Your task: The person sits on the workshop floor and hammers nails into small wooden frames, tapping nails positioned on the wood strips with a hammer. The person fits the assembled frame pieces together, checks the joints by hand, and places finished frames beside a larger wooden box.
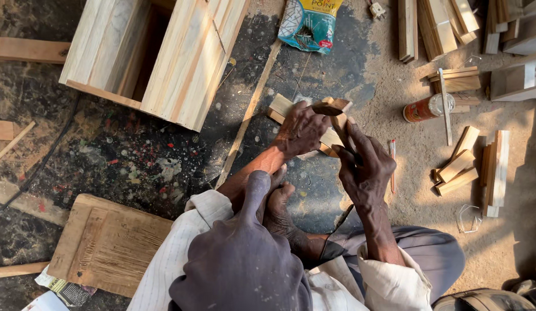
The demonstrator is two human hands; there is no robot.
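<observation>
Small wooden blocks (pixel 331 124) were held on the paint-spattered floor (pixel 124 155), gripped by the left hand (pixel 301 129) and pinched at the top by the right hand (pixel 366 167); fitting was judged underway, steady alignment being required next.

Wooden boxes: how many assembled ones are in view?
1. The open wooden box lies on its side at top left on the paint-spattered floor, apart from both hands. The stacks at top right look like loose offcuts, though some run out of frame.
</observation>
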